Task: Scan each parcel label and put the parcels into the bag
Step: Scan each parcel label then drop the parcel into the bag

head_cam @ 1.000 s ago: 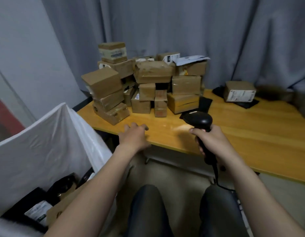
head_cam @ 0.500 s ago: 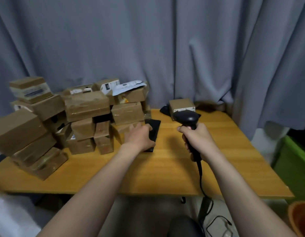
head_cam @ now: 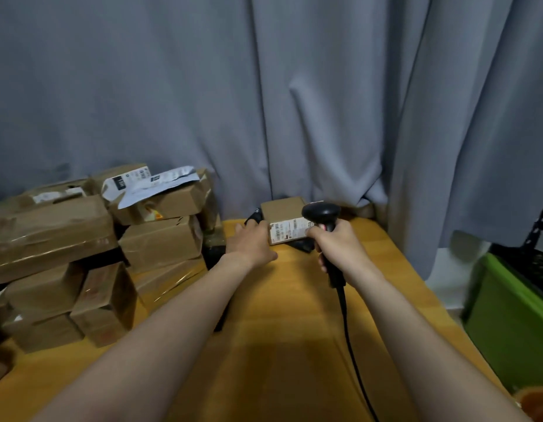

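Two hands fill the middle of my feed, both stretched toward the far side of the counter. My right hand is clenched around the grip of the black scanner, whose head stands above the fist, while its cable trails over the wood toward the near edge. Just left of the scanner head sits a small parcel, a brown cardboard box at the far side of the counter, close against the grey curtain. Its white label is on the near face, turned toward me, and the label's right end is hidden behind my knuckles. My left hand is at the left side of that box, with the fingers reaching along its left face and the thumb lying low by the near corner (whether those fingers clasp the box or merely touch it, I cannot tell from this angle). The box rests on a flat black packet that pokes out beneath its near edge. Further left, a stack of parcels takes up the left part of the counter: brown taped boxes piled several high, some with white labels on top, one of them curling loose. Off the counter at far right stands a green bin.
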Motion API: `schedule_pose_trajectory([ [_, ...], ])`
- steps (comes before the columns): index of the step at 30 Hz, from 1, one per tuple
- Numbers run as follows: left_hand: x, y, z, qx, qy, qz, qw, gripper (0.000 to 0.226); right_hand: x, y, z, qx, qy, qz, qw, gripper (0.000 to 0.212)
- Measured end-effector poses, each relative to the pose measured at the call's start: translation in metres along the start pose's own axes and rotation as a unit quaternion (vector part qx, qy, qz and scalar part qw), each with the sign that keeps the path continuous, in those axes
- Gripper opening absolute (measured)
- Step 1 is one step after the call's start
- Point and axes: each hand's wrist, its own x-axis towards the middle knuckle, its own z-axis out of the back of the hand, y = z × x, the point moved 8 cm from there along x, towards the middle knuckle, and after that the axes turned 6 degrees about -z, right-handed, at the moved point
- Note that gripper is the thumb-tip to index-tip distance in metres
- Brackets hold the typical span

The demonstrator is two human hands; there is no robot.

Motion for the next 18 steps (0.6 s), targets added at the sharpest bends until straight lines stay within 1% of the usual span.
schedule_pose_trajectory([
  [2,0.026,-0.003,-0.010,-0.008,0.008,-0.004,1.000,0.081,0.018,-0.007,0.004,-0.001,-0.005,-0.004,1.000,0.006],
  [4,0.052,-0.007,-0.018,-0.050,0.015,-0.005,0.999,0.096,0.035,-0.015,0.008,-0.002,-0.011,-0.010,1.000,0.008],
  [6,0.076,-0.009,-0.020,-0.081,0.020,-0.006,0.997,0.105,0.049,-0.021,0.012,-0.003,-0.019,-0.018,1.000,0.009],
  [12,0.136,-0.006,-0.027,-0.026,0.045,-0.006,0.999,0.105,0.085,-0.044,0.008,0.002,-0.007,-0.043,0.999,0.011],
  [18,0.171,0.000,-0.043,-0.016,0.072,-0.028,0.997,0.098,0.097,-0.066,0.004,0.010,0.000,-0.065,0.998,0.013],
])
